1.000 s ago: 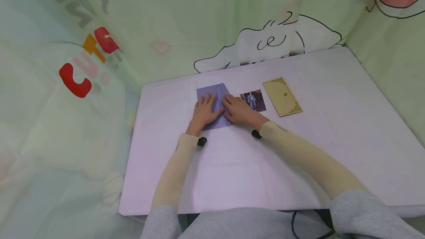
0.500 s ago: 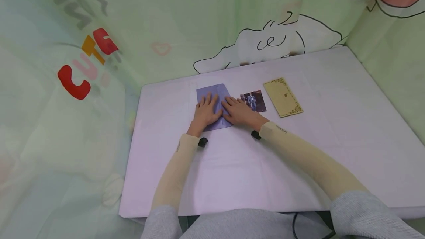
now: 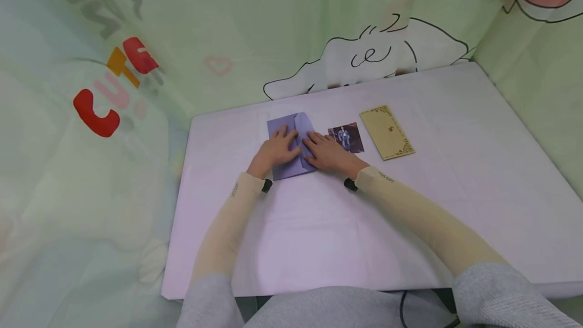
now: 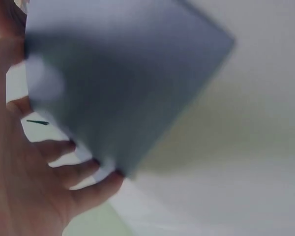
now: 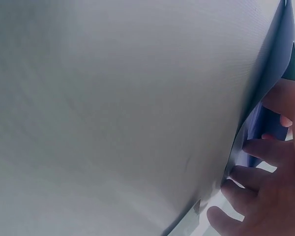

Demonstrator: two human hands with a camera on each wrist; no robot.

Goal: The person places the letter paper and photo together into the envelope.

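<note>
Fingers apart, the left hand (image 3: 275, 151) and right hand (image 3: 330, 153) rest on a purple envelope (image 3: 290, 168) on the table (image 3: 319, 237), its long side pointing away from the person (image 3: 337, 308); the right, nearer the photo (image 3: 348, 138), touches its flap (image 3: 303, 124).

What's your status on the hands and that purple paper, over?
Left hand and right hand both on purple paper. Paper on table, crease showing. Photo close by, partly hidden by right hand; only hands seen atop paper.
</note>
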